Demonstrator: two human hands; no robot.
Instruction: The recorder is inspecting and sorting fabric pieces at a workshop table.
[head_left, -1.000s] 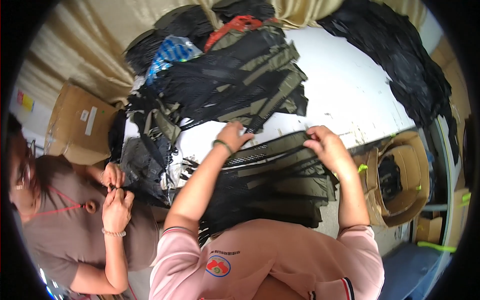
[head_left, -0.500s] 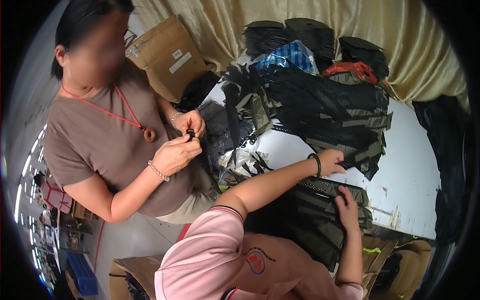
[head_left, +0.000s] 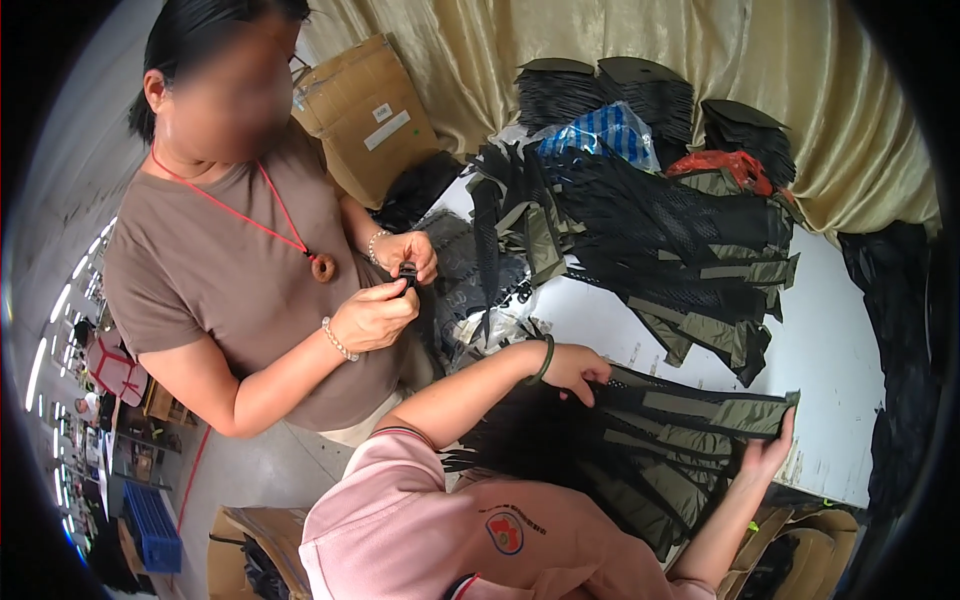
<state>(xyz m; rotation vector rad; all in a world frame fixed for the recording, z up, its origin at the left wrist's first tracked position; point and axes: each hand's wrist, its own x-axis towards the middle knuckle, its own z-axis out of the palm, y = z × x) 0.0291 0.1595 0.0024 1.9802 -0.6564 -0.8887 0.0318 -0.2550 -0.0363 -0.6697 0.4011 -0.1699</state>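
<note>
While a co-worker (head_left: 250, 250) beside the table (head_left: 830, 330) fiddles with a small clip (head_left: 407, 275), left hand (head_left: 570, 368) pinches the mesh panel stack (head_left: 660, 440) and right hand (head_left: 765, 452) grips its far end, squaring the edges.

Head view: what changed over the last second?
The view swung left, so the co-worker in the brown shirt now fills the left side. The right hand slid from the top edge of the olive-and-black fabric stack to its far right end. The left hand stayed on the stack; the co-worker keeps handling a small black piece.
</note>
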